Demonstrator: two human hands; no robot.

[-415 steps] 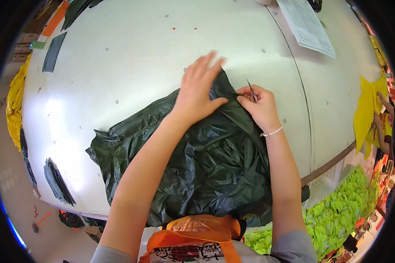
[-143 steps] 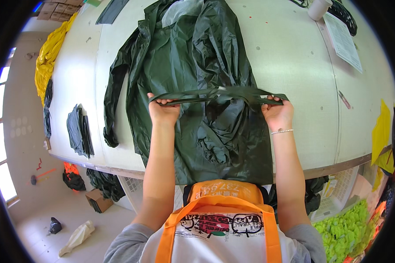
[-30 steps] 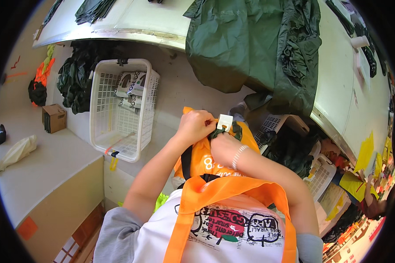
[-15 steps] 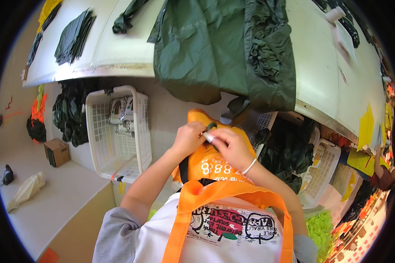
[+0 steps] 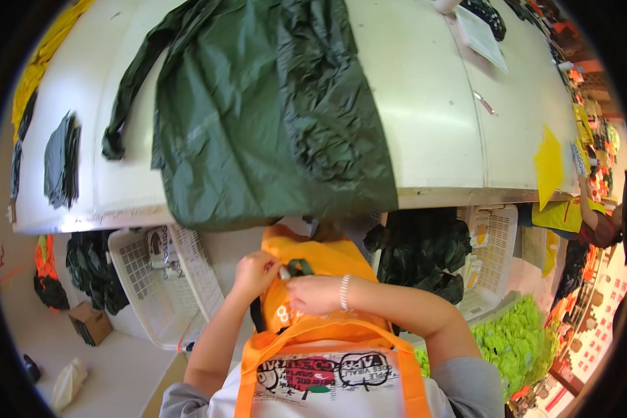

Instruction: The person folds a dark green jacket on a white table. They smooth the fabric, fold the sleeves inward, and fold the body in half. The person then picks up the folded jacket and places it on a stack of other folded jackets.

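Both hands are close together in front of my orange apron (image 5: pixel 327 256). My left hand (image 5: pixel 255 272) is closed in a pinch; what its fingertips hold is too small to make out. Closed fingers on my right hand (image 5: pixel 315 294) grip a small silvery object (image 5: pixel 284 273), whose kind I cannot tell. Just above that hand a bit of dark green material (image 5: pixel 299 267) lies against the apron. Ahead, a dark green raincoat (image 5: pixel 230 118) is spread on the table, its hem hanging over the near edge and one side bunched.
The white table (image 5: pixel 425 118) carries a stack of folded dark green pieces (image 5: pixel 61 164) and a yellow sheet (image 5: pixel 549 167). Below are a white basket (image 5: pixel 161 299), dark green bundles (image 5: pixel 425 254), another basket (image 5: pixel 498 258) and a lime-green heap (image 5: pixel 512 341). A person (image 5: pixel 598 221) stands far right.
My view has tilted up and turned right, so more of the table and raincoat shows. Both hands stay together at the apron, and the silvery object is still in my right hand.
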